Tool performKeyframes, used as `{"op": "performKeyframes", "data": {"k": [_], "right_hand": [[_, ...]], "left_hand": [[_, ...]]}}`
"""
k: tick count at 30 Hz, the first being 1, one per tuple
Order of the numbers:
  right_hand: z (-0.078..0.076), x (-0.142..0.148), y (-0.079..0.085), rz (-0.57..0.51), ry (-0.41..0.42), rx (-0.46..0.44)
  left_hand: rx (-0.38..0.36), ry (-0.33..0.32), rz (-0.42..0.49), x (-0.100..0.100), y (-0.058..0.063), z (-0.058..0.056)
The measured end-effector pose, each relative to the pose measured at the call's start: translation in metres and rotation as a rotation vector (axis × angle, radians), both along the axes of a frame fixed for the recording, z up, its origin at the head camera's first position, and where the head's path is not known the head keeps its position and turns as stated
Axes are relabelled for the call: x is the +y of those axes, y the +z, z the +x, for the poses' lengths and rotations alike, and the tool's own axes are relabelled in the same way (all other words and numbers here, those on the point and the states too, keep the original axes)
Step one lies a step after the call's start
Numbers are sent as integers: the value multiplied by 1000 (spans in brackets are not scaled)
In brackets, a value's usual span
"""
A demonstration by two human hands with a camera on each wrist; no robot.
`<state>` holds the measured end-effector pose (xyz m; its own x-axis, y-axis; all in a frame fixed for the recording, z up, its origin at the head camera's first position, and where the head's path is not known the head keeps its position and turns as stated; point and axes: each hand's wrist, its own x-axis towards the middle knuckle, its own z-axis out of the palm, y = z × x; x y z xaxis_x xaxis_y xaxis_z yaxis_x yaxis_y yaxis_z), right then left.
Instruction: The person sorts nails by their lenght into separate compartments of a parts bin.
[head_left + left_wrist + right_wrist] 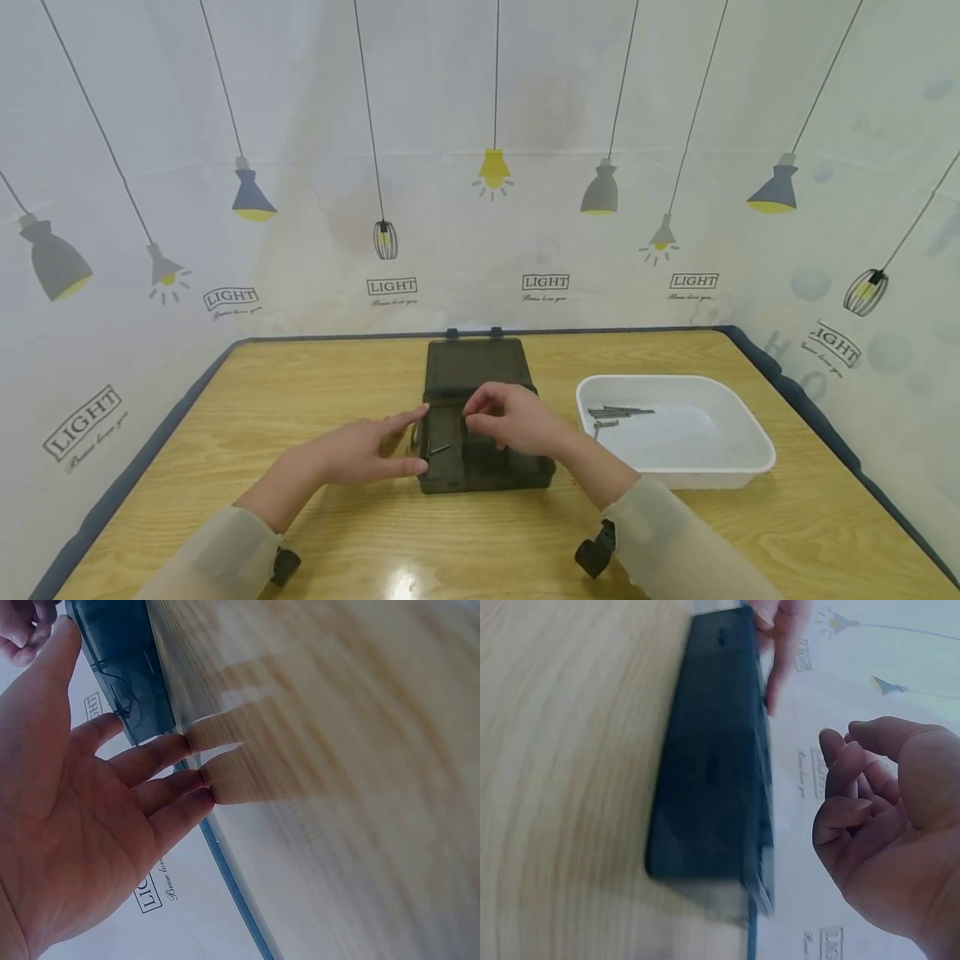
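A dark see-through plastic box (510, 477) stands on the table with its lid (477, 363) laid back toward the wall. In its left compartment lies a screw (440, 449). My left hand (358, 450) spreads at the box's left side, thumb and forefinger at the rim; in the left wrist view the fingers (154, 757) are straight. Over the box's middle is my right hand (516, 417), its fingers curled and the thumb meeting the forefinger. A small thin dark piece shows at these fingertips, mostly hidden by them; I cannot tell its kind.
A white tray (678, 477) stands right of the box, with several long screws (618, 412) and a few shorter brassy ones (606, 424) at its left end. Behind the wooden table (315, 375) hangs a white cloth printed with lamps (442, 100).
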<state>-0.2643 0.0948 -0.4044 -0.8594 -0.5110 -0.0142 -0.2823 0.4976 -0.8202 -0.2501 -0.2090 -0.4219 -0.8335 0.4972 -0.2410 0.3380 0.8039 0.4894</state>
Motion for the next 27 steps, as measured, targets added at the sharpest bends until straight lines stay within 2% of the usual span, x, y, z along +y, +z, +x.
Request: {"op": "performKeyframes", "data": {"k": [7,14,19,21,27], "right_hand": [[0,51,18,-25,-34,-13],[-2,110,25,-22,-134,-28],[-8,152,17,22,-176,-64],[-12,166,11,61,-165,-75],[-20,195,-9,152,-101,-190]], "left_hand": [[9,-10,1,0,1,1],[9,-23,4,-1,0,1],[10,-22,8,-2,0,1],[14,-23,6,-2,0,1],[10,-27,8,-1,1,1]]}}
